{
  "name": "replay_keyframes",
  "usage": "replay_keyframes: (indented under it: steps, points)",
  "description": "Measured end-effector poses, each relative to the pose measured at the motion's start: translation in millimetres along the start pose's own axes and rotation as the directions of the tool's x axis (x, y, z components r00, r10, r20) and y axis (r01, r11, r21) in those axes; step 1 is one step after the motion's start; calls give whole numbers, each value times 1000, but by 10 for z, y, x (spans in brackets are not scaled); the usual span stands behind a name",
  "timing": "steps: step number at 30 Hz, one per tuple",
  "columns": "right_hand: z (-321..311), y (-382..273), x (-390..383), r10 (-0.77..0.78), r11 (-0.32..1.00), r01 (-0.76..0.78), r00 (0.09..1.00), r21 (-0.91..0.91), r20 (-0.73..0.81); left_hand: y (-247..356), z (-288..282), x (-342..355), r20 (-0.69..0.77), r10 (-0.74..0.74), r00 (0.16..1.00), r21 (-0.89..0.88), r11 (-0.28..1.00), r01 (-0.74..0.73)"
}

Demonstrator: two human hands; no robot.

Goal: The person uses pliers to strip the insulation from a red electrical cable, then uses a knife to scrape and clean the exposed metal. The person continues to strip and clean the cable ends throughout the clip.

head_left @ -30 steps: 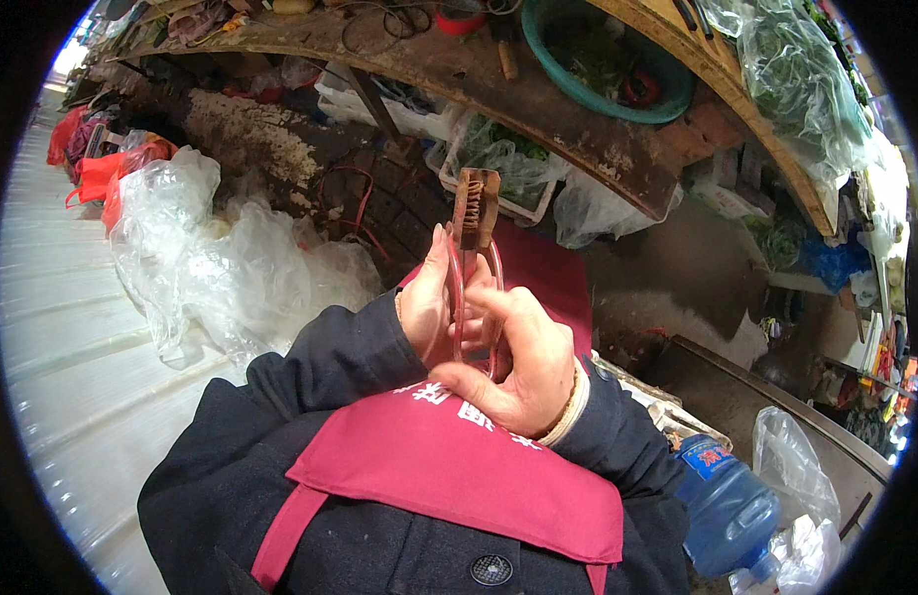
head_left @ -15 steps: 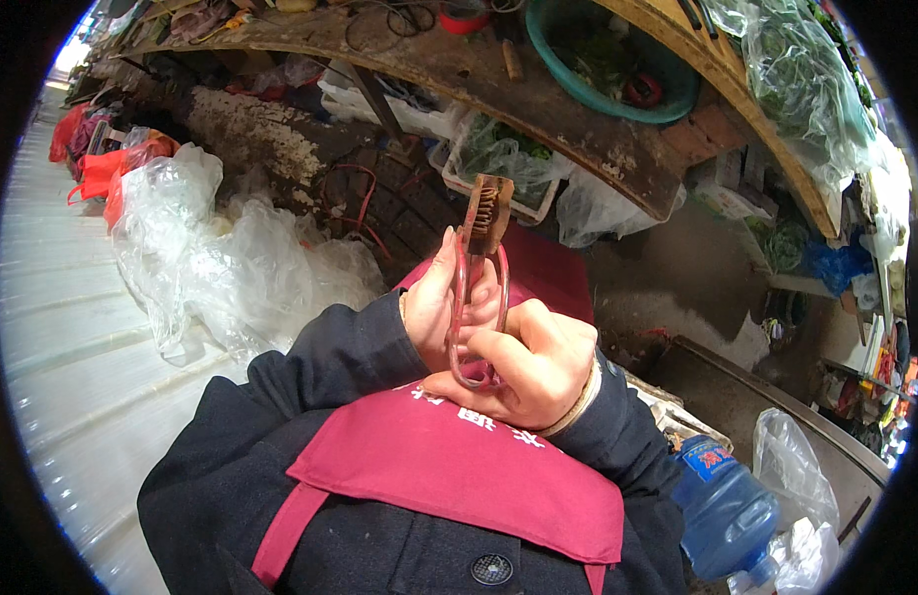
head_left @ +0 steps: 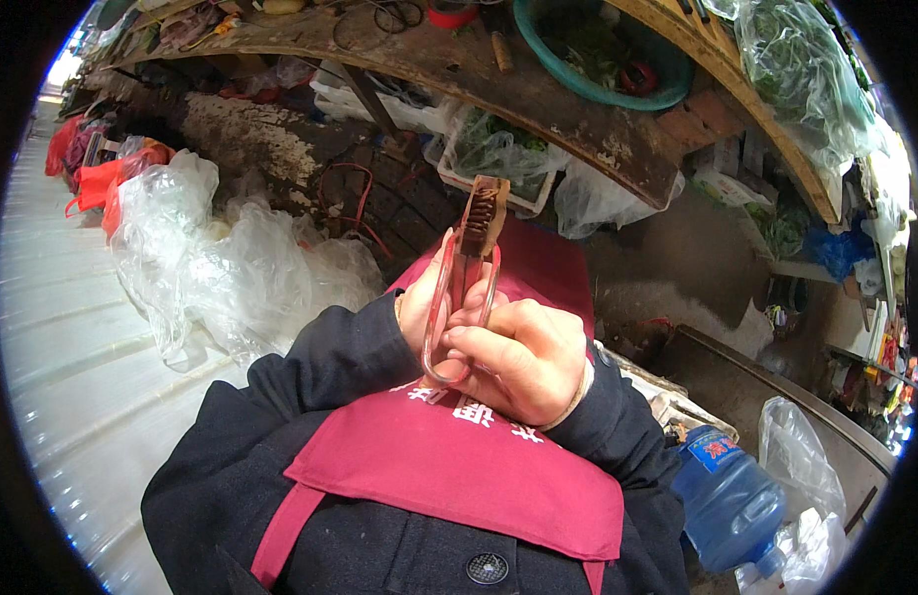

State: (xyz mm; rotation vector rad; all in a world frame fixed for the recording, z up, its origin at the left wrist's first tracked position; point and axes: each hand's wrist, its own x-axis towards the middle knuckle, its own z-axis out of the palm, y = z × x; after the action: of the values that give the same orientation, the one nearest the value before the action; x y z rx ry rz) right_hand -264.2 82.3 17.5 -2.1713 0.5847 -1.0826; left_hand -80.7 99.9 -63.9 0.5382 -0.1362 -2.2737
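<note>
In front of my chest I hold a hand tool with long red handles and a squat brown, rusty-looking head (head_left: 481, 216). A row of dark coil-like ridges runs along its head, which points away from me. My left hand (head_left: 421, 309) is closed round the tool from the left, its thumb pointing up along the handle. From the right, my right hand (head_left: 528, 359) is closed with curled fingers at the lower end of the handles. Some fingers of both hands are hidden behind the tool and each other. Below them hangs my dark red apron (head_left: 459, 476).
Crumpled clear plastic sheeting (head_left: 250, 268) lies at left, beside red bags (head_left: 112, 178). A wooden bench (head_left: 608, 149) curves across the far side, with a teal basin (head_left: 617, 94) of greens. Under it stands a white crate (head_left: 528, 203). A blue water jug (head_left: 732, 501) lies at lower right.
The tool has tilted slightly, and its handles have shifted a little to the left. My right hand's fingers have moved left and a bit further over the lower handles.
</note>
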Motion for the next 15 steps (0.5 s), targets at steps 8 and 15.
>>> replay_keyframes:
  steps: [8, 15]
  points:
    - [112, 5, 116, -31, 999, 32, 998, -21, 47, -72, 38, 43, 26, -8, 1000, -171, 985, 12]
    - [255, 30, 185, -69, 995, 71, 997, -64, 27, -56, 90, 15, 31, 17, 999, -109, 994, -13]
